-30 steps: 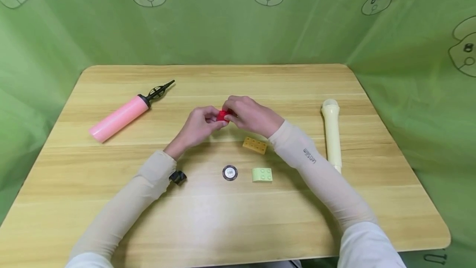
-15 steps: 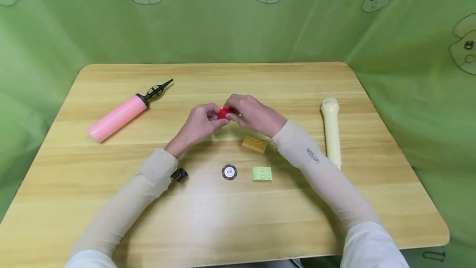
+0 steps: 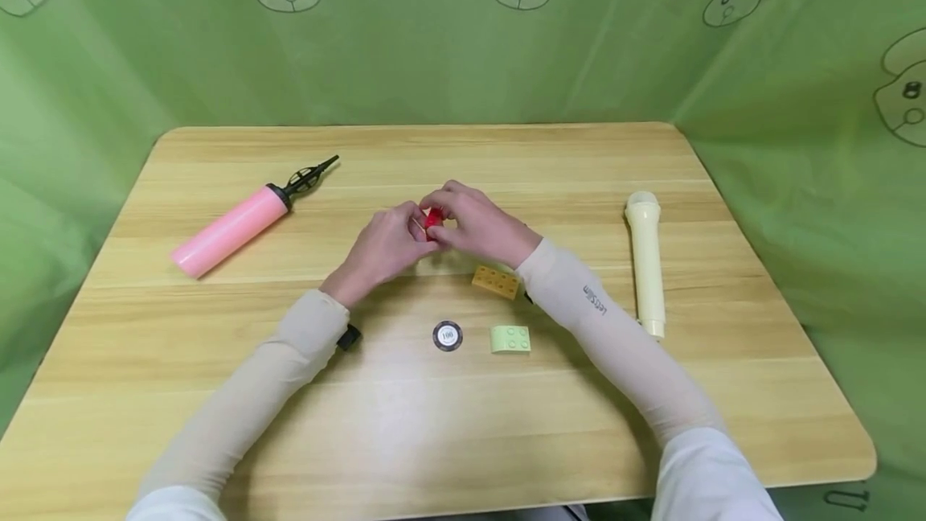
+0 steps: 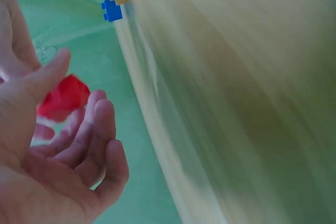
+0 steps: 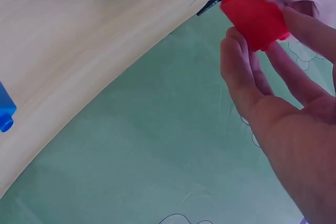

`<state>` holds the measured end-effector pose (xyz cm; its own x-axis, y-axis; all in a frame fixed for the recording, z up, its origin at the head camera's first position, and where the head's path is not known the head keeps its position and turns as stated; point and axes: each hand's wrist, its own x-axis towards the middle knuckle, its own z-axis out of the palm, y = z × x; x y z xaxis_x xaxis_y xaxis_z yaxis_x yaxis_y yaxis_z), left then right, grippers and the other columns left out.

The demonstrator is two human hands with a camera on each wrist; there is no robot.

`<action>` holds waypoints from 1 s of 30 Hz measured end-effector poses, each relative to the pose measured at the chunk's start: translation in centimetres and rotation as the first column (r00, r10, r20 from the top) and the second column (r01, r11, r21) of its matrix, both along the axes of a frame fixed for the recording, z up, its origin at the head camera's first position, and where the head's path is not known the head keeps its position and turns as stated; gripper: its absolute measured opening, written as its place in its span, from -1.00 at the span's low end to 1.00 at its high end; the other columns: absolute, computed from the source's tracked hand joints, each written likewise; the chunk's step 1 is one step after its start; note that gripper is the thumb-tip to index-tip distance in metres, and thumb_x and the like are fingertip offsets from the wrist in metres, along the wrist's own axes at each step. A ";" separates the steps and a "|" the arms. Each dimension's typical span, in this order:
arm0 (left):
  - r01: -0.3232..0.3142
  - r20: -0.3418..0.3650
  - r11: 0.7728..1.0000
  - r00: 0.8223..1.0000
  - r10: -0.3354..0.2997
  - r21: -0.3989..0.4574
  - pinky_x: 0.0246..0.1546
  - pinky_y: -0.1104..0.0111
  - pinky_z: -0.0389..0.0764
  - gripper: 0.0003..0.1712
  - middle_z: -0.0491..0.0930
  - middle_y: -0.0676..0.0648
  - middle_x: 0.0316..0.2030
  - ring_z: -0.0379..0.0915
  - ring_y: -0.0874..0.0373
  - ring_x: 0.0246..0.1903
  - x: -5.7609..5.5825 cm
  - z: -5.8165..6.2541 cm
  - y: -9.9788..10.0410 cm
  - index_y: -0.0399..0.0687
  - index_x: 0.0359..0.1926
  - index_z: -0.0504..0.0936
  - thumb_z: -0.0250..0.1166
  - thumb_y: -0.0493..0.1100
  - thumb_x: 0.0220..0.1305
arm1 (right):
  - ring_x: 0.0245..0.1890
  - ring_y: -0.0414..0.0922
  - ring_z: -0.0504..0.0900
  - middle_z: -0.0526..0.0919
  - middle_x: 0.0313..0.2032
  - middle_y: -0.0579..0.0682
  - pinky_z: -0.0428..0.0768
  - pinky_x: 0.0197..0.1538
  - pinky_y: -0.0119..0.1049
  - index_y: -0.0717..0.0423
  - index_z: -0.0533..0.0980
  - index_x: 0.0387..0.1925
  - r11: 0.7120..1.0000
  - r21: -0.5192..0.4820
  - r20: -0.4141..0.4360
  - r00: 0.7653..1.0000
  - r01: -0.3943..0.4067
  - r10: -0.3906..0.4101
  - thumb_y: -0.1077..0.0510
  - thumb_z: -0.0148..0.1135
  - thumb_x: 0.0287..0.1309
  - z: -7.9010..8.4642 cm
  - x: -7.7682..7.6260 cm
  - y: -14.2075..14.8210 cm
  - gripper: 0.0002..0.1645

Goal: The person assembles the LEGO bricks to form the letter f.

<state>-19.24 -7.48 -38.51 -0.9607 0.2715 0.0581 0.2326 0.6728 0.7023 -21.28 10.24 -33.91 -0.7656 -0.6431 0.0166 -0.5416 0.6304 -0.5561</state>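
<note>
Near the middle of the table, both hands meet around a small red building block (image 3: 434, 221), holding it above the tabletop. My left hand (image 3: 383, 246) pinches it from the left, with thumb and fingers on it in the left wrist view. From the other side my right hand (image 3: 477, 223) grips the block with its thumb and fingertips. Small studs show at the lower edge of the red block (image 5: 254, 17) in the right wrist view. The fingers cover much of the block in the head view.
A yellow block (image 3: 495, 281), a light green block (image 3: 510, 339) and a poker chip (image 3: 448, 336) lie nearer the person. A blue block (image 4: 112, 11) shows beside the yellow one. A pink hand pump (image 3: 231, 231) lies left, a cream microphone (image 3: 645, 264) right.
The red block has turned between the fingers and now shows a narrower side in the head view. My right hand has shifted slightly left, closer to the left hand.
</note>
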 end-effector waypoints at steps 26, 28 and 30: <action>0.239 0.141 0.971 0.961 -0.238 0.010 -0.18 0.29 0.52 -0.65 0.56 -0.13 -0.26 0.44 0.07 -0.27 -0.7 -2.3 -0.6 -0.21 -0.17 0.58 0.53 -0.15 0.14 | 0.08 0.02 0.57 0.59 0.07 0.14 0.55 0.14 -0.20 0.29 0.41 0.23 0.994 0.106 0.149 0.988 0.009 -0.025 0.21 0.44 0.17 -2.6 0.6 -0.3 -0.37; 0.234 0.132 0.972 0.964 -0.231 -0.010 -0.15 0.27 0.52 -0.63 0.57 -0.13 -0.24 0.45 0.05 -0.24 -0.8 -2.2 -0.6 -0.22 -0.13 0.58 0.52 -0.14 0.15 | 0.14 0.04 0.54 0.56 0.14 0.16 0.52 0.19 -0.14 0.26 0.40 0.26 0.991 0.132 0.122 0.992 0.020 -0.036 0.17 0.43 0.18 -2.1 0.8 0.4 -0.34; 0.232 0.128 0.972 0.966 -0.225 -0.034 -0.13 0.26 0.52 -0.59 0.57 -0.13 -0.23 0.46 0.05 -0.22 -0.8 -2.1 -0.5 -0.23 -0.08 0.58 0.52 -0.11 0.16 | 0.16 0.06 0.53 0.55 0.16 0.16 0.51 0.20 -0.08 0.25 0.41 0.25 0.982 0.182 0.090 0.994 0.042 -0.059 0.14 0.43 0.19 -1.5 1.1 1.3 -0.35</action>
<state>-20.06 -8.03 -40.56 -0.8718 0.4842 -0.0750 0.2982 0.6459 0.7028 -20.13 11.51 -35.38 -0.7897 -0.5897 -0.1694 -0.4572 0.7497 -0.4785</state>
